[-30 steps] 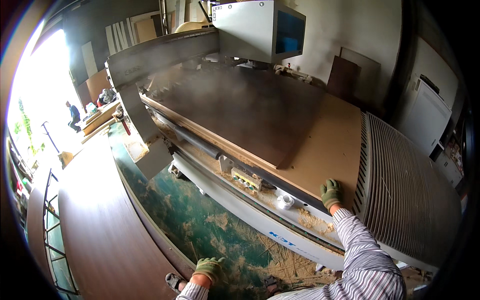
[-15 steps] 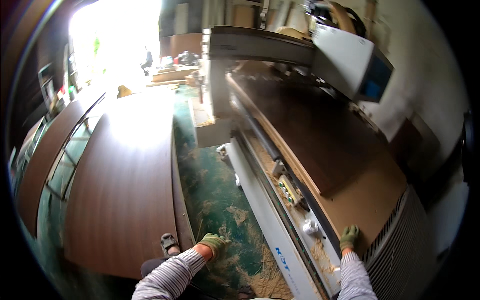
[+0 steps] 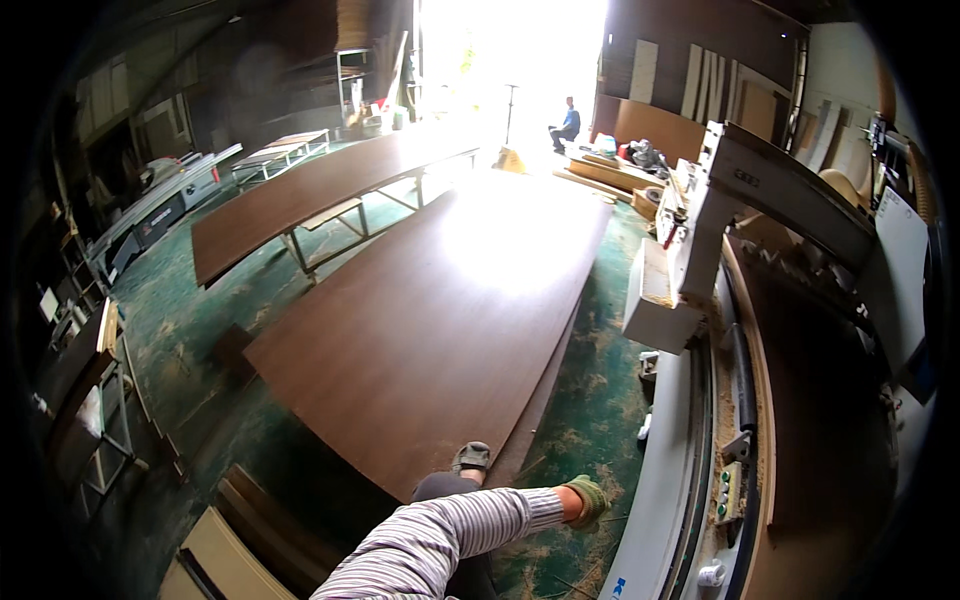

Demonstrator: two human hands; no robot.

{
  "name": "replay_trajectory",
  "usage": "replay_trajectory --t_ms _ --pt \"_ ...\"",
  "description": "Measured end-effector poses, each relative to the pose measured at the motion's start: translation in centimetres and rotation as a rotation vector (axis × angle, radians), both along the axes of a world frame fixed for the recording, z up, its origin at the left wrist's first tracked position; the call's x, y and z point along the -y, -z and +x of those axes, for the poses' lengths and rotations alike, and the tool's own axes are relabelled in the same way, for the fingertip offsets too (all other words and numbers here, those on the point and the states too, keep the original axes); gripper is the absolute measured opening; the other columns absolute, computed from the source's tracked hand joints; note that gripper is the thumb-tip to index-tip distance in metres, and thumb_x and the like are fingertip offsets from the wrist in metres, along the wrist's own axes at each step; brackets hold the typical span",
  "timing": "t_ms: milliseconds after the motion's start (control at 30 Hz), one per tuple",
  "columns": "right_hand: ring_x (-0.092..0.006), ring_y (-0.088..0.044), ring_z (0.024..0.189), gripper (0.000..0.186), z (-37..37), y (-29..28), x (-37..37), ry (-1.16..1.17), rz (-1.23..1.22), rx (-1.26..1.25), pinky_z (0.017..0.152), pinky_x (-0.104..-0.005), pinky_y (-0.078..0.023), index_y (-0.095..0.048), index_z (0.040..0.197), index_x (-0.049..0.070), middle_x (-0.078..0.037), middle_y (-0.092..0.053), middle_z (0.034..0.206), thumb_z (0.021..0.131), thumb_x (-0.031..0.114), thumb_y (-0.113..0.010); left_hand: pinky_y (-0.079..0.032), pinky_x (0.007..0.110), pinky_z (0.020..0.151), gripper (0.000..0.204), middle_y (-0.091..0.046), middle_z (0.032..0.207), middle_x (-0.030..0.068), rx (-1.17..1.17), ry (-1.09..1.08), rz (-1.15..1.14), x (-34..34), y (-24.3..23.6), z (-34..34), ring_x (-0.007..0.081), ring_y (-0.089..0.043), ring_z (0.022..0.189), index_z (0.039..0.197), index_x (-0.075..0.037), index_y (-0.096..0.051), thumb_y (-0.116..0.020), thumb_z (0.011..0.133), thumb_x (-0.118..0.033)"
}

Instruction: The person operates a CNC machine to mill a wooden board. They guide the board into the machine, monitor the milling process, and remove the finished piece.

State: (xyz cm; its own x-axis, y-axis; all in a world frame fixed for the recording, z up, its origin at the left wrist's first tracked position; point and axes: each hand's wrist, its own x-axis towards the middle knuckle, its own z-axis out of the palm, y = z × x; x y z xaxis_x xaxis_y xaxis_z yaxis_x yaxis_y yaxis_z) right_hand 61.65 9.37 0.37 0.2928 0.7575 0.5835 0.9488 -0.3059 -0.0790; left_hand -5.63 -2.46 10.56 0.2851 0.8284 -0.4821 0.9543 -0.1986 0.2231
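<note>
My left hand (image 3: 588, 503), in a green glove, hangs over the sawdust-strewn floor, between a brown wood-grain panel and the machine's long pale side rail (image 3: 660, 480). Its fingers look loosely apart, and I see nothing in them. The large brown panel (image 3: 400, 340) lies low to my left, with glare across its far end. A shoe (image 3: 471, 457) on my foot shows at the panel's near right corner. My right hand is out of view. On the machine bed at right, a dark sheet (image 3: 820, 400) lies over a tan board.
Another brown panel (image 3: 300, 205) rests on a metal trestle (image 3: 330, 235) farther left. The machine's gantry (image 3: 790, 180) spans the bed. A person in blue (image 3: 567, 125) sits by the bright doorway. Boards (image 3: 225, 555) lie at lower left; a small control box (image 3: 728, 492) sits on the rail.
The view has swung left, so the machine now stands farther right in the picture. My right hand, earlier on the tan board's near corner, has left the picture. My left hand still hangs free.
</note>
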Motion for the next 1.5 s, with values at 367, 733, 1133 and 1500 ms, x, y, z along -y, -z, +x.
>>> replay_trajectory --t_ms 367,733,1133,1500 --pt "-0.0387 -0.063 0.091 0.033 0.3 -4.4 -0.5 -0.077 -0.435 0.265 0.076 -0.0462 -0.052 -0.068 0.098 0.003 -0.023 -0.065 0.100 0.095 0.032 -0.050 -0.050 0.047 0.092 0.049 -0.069 0.112 0.0127 0.132 0.031 0.039 -2.3 -5.5 -5.6 0.0313 -0.066 0.108 0.123 -0.017 -0.064 -0.065 0.086 -0.049" --pt "-0.0412 -0.055 0.112 0.030 -14.6 -9.8 -1.8 0.039 0.027 -0.153 0.095 -0.0513 -0.047 -0.059 0.108 0.006 -0.022 -0.055 0.127 0.090 0.031 -0.058 -0.044 0.044 0.103 0.065 -0.058 0.137 0.0127 -0.122 0.164 -0.041 -7.1 -9.1 -8.8 0.0304 -0.057 0.125 0.148 -0.022 -0.044 -0.062 0.086 -0.027" --pt "-0.0402 -0.056 0.105 0.029 -16.9 -14.1 -1.0 0.047 -0.029 0.009 0.091 -0.0525 -0.046 -0.062 0.097 0.004 -0.019 -0.062 0.111 0.088 0.032 -0.058 -0.045 0.044 0.101 0.073 -0.059 0.135 0.0140 -0.129 0.263 -0.042 -7.8 -5.0 -7.3 0.0335 -0.057 0.124 0.148 -0.018 -0.045 -0.063 0.080 -0.037" --pt "-0.0386 -0.057 0.108 0.032 -18.0 -14.8 -1.2 0.064 -0.044 0.056 0.096 -0.0505 -0.045 -0.063 0.103 0.003 -0.020 -0.062 0.113 0.091 0.032 -0.058 -0.041 0.043 0.104 0.083 -0.057 0.135 0.0090 -0.180 0.292 -0.049 -7.2 -3.6 -7.6 0.0295 -0.054 0.126 0.150 -0.019 -0.041 -0.069 0.076 -0.041"
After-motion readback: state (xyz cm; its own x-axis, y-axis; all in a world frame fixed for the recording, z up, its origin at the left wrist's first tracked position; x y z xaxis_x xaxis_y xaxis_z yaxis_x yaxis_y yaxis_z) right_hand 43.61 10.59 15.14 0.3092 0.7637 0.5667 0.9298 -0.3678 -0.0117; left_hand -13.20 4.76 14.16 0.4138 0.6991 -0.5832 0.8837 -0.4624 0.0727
